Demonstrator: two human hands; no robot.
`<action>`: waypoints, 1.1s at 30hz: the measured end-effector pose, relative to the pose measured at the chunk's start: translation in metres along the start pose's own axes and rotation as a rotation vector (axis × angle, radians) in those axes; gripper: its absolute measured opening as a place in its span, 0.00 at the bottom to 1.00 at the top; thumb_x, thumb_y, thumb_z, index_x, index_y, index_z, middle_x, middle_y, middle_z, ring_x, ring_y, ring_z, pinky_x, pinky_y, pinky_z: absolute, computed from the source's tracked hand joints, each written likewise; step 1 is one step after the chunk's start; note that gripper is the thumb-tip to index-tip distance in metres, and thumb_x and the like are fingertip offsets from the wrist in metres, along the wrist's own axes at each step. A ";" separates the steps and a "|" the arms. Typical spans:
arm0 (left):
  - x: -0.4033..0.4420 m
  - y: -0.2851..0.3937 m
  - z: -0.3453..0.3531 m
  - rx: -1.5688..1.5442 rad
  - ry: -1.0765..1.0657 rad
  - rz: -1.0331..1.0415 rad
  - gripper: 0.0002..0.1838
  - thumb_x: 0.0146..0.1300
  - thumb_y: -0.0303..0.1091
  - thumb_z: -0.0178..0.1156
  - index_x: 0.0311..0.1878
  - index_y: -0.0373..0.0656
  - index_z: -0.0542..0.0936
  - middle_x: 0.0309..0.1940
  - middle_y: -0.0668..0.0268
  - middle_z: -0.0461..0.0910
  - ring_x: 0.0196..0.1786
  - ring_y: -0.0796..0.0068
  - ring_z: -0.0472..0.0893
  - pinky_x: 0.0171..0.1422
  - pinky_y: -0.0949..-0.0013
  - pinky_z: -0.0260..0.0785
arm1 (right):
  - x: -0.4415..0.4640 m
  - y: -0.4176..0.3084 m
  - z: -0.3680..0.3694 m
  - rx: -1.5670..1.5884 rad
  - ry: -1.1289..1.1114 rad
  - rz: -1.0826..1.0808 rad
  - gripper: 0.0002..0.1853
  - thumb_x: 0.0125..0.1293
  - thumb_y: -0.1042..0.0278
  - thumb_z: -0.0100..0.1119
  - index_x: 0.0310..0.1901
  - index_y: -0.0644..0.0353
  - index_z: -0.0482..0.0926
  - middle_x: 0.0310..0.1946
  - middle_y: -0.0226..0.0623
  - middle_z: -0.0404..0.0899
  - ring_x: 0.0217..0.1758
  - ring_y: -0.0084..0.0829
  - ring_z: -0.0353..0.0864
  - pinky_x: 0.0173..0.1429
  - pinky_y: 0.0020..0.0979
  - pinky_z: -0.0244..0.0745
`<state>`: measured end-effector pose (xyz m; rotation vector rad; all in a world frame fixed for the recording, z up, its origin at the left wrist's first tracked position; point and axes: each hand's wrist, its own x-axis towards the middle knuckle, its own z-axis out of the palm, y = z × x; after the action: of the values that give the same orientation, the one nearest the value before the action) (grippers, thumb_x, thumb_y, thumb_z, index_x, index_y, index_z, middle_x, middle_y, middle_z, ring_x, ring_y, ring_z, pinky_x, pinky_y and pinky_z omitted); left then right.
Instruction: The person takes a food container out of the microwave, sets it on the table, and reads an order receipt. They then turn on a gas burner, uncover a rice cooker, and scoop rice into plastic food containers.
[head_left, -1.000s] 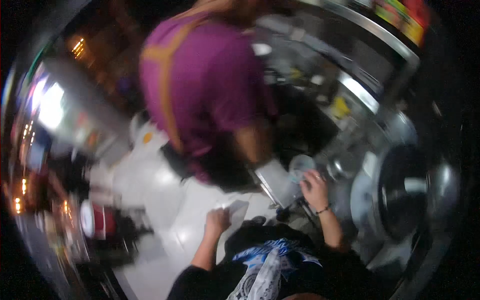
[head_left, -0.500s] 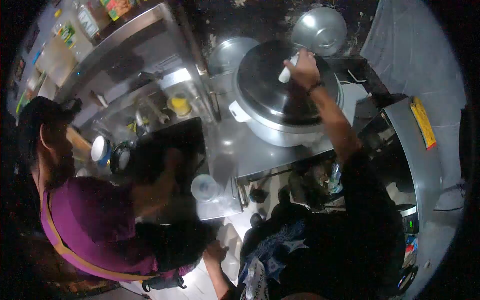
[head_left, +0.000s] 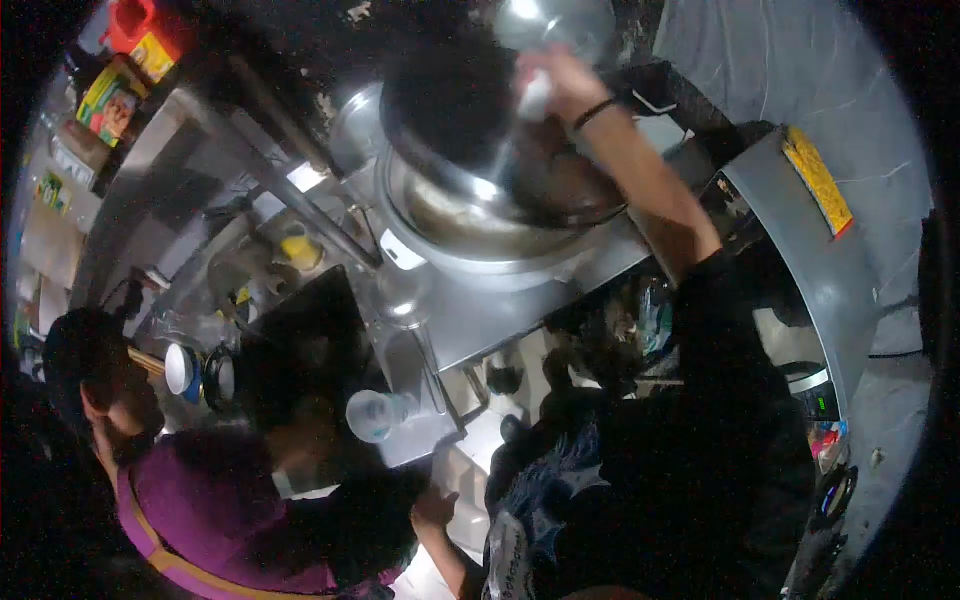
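Right, lid [head_left: 450, 120] is up & tilted over the big pot [head_left: 490, 275], gap showing on the near side; R hand [head_left: 562, 85] clamped round its white handle [head_left: 537, 93]. Pot's on the steel counter [head_left: 500, 330], w/ a ladle [head_left: 404, 302] just beside. Plastic cup [head_left: 370, 416] nr the co-worker [head_left: 215, 490] in purple. L hand [head_left: 433, 510] down low by a pale tub [head_left: 466, 505], can't tell if it's gripping.

On my screen I count one pot [head_left: 495, 272], one dark lid [head_left: 450, 115], two metal discs [head_left: 555, 28], one clear cup [head_left: 370, 416], one ladle [head_left: 404, 298].
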<state>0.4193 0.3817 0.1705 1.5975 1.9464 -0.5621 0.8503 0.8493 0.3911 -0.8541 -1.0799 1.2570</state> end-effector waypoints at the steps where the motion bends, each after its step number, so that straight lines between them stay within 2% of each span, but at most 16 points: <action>1: -0.001 0.002 0.001 -0.001 0.047 0.037 0.28 0.52 0.53 0.59 0.50 0.42 0.74 0.43 0.51 0.77 0.49 0.52 0.76 0.51 0.55 0.68 | 0.019 -0.019 -0.038 0.178 -0.327 0.070 0.13 0.62 0.63 0.50 0.26 0.64 0.75 0.26 0.37 0.75 0.33 0.34 0.76 0.41 0.40 0.71; 3: -0.004 0.010 -0.012 -0.017 0.006 0.017 0.28 0.52 0.53 0.59 0.50 0.42 0.74 0.43 0.51 0.77 0.49 0.52 0.76 0.51 0.55 0.68 | 0.018 -0.040 -0.086 0.328 -0.396 0.025 0.09 0.60 0.67 0.51 0.31 0.63 0.77 0.26 0.36 0.75 0.31 0.32 0.75 0.37 0.35 0.70; 4: -0.002 0.015 -0.017 -0.045 -0.008 0.018 0.28 0.53 0.53 0.58 0.51 0.42 0.74 0.44 0.51 0.77 0.49 0.52 0.76 0.52 0.55 0.68 | 0.005 -0.056 -0.090 0.273 -0.143 -0.086 0.06 0.59 0.76 0.51 0.35 0.62 0.78 0.23 0.34 0.74 0.25 0.28 0.73 0.28 0.30 0.69; 6: 0.001 0.018 -0.017 -0.073 -0.018 0.002 0.28 0.53 0.53 0.58 0.50 0.41 0.74 0.44 0.52 0.77 0.49 0.52 0.76 0.52 0.56 0.68 | -0.015 -0.084 -0.099 -0.150 0.316 -0.112 0.04 0.60 0.73 0.53 0.35 0.62 0.75 0.21 0.29 0.73 0.22 0.21 0.71 0.23 0.28 0.67; 8: -0.006 0.031 -0.024 -0.101 -0.034 -0.019 0.28 0.53 0.53 0.58 0.49 0.40 0.74 0.44 0.52 0.77 0.48 0.52 0.76 0.52 0.56 0.68 | -0.014 -0.087 -0.138 -0.216 0.244 -0.092 0.10 0.57 0.69 0.59 0.40 0.63 0.75 0.24 0.32 0.75 0.26 0.24 0.73 0.28 0.29 0.70; 10: -0.018 0.045 -0.034 -0.076 0.037 -0.070 0.27 0.53 0.53 0.58 0.47 0.39 0.75 0.45 0.51 0.76 0.48 0.52 0.76 0.51 0.57 0.68 | -0.024 -0.077 -0.141 -0.394 0.631 -0.223 0.17 0.55 0.65 0.63 0.44 0.63 0.76 0.31 0.37 0.78 0.33 0.27 0.76 0.36 0.31 0.72; 11: -0.012 0.034 -0.015 -0.055 0.083 -0.019 0.26 0.52 0.52 0.58 0.46 0.39 0.75 0.46 0.51 0.76 0.48 0.52 0.76 0.51 0.57 0.68 | -0.018 -0.067 -0.164 -0.513 0.646 -0.177 0.19 0.55 0.63 0.63 0.48 0.61 0.75 0.36 0.37 0.79 0.37 0.29 0.77 0.45 0.32 0.71; 12: -0.015 0.035 -0.014 -0.054 0.081 -0.021 0.26 0.52 0.52 0.58 0.46 0.39 0.75 0.46 0.51 0.76 0.48 0.52 0.76 0.51 0.57 0.68 | -0.003 -0.046 -0.205 -0.511 0.646 -0.175 0.19 0.55 0.63 0.63 0.48 0.61 0.75 0.36 0.37 0.79 0.37 0.29 0.77 0.45 0.32 0.71; 14: -0.015 0.040 -0.017 -0.106 0.028 -0.056 0.26 0.52 0.52 0.59 0.47 0.40 0.75 0.47 0.50 0.75 0.49 0.52 0.75 0.52 0.57 0.68 | 0.028 -0.016 -0.274 -0.940 0.556 -0.179 0.26 0.57 0.45 0.56 0.37 0.66 0.79 0.39 0.42 0.79 0.46 0.39 0.76 0.50 0.40 0.68; 17: -0.014 0.054 -0.023 -0.097 -0.032 -0.129 0.26 0.51 0.51 0.59 0.47 0.40 0.75 0.46 0.50 0.76 0.49 0.53 0.75 0.53 0.57 0.67 | 0.061 0.019 -0.342 -1.571 0.388 0.183 0.41 0.51 0.26 0.45 0.48 0.59 0.78 0.46 0.42 0.78 0.51 0.38 0.75 0.53 0.36 0.67; 19: -0.021 0.065 -0.027 -0.130 0.003 -0.142 0.26 0.51 0.51 0.60 0.47 0.40 0.75 0.46 0.50 0.76 0.49 0.53 0.75 0.52 0.57 0.68 | 0.066 0.048 -0.363 -1.733 0.327 0.272 0.39 0.52 0.27 0.45 0.48 0.58 0.77 0.46 0.43 0.77 0.51 0.39 0.75 0.53 0.37 0.67; 24: -0.025 0.068 -0.008 -0.226 0.001 -0.228 0.23 0.50 0.51 0.61 0.41 0.40 0.76 0.41 0.51 0.78 0.47 0.53 0.76 0.51 0.56 0.68 | 0.069 0.095 -0.378 -1.746 0.373 0.318 0.36 0.54 0.29 0.44 0.49 0.54 0.76 0.45 0.46 0.77 0.50 0.43 0.74 0.53 0.39 0.67; 26: -0.028 0.069 0.000 -0.198 0.090 -0.208 0.23 0.50 0.51 0.60 0.39 0.40 0.76 0.40 0.51 0.78 0.46 0.52 0.76 0.50 0.56 0.68 | 0.074 0.108 -0.387 -1.737 0.378 0.340 0.34 0.55 0.30 0.44 0.50 0.52 0.76 0.45 0.48 0.77 0.50 0.44 0.74 0.53 0.40 0.67; 30: -0.019 0.063 0.017 -0.220 0.022 -0.248 0.25 0.49 0.54 0.60 0.39 0.39 0.76 0.39 0.50 0.78 0.45 0.53 0.77 0.49 0.56 0.69 | 0.078 0.116 -0.387 -1.719 0.372 0.318 0.31 0.57 0.32 0.43 0.51 0.49 0.75 0.44 0.50 0.76 0.50 0.47 0.74 0.53 0.42 0.67; 32: -0.008 0.047 0.042 -0.103 -0.040 -0.135 0.26 0.49 0.54 0.60 0.39 0.39 0.76 0.38 0.50 0.78 0.45 0.53 0.77 0.49 0.56 0.69 | 0.079 0.120 -0.387 -1.706 0.370 0.302 0.30 0.58 0.33 0.43 0.51 0.47 0.75 0.44 0.51 0.76 0.50 0.49 0.74 0.53 0.43 0.66; 33: -0.019 0.070 0.010 -0.196 -0.048 -0.255 0.25 0.49 0.53 0.61 0.39 0.39 0.76 0.38 0.51 0.78 0.45 0.53 0.77 0.49 0.56 0.68 | 0.079 0.121 -0.384 -1.691 0.370 0.288 0.29 0.59 0.34 0.42 0.51 0.47 0.75 0.44 0.52 0.76 0.50 0.49 0.74 0.53 0.43 0.66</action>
<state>0.4923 0.3756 0.1772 1.2159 2.1120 -0.4864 1.1782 0.9700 0.1749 -2.4120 -1.6272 0.0489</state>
